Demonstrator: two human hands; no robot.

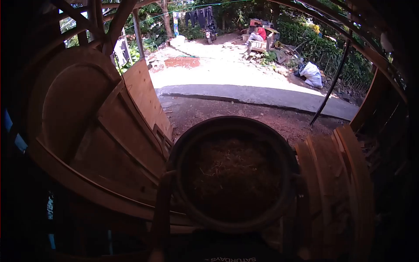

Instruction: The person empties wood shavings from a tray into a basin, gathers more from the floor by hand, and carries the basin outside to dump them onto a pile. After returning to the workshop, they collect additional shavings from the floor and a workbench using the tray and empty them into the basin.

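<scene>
- Carrying, it seems: basin point(183, 144) of shavings point(235, 170) sits between both hands.
- Left hand point(167, 181) and right hand point(298, 185) flank its rim; grip too dark to tell.
- Any next move needs a level hold.

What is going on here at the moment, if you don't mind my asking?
A large round black basin filled with wood shavings sits right in front of the person wearing the camera, close to their body. Their arms seem to reach along its sides, but both hands are too dark to make out. Curved wooden boards stand stacked to the right and flat wooden panels lean to the left. Far off, a person in a red shirt sits in the sunny yard.
</scene>
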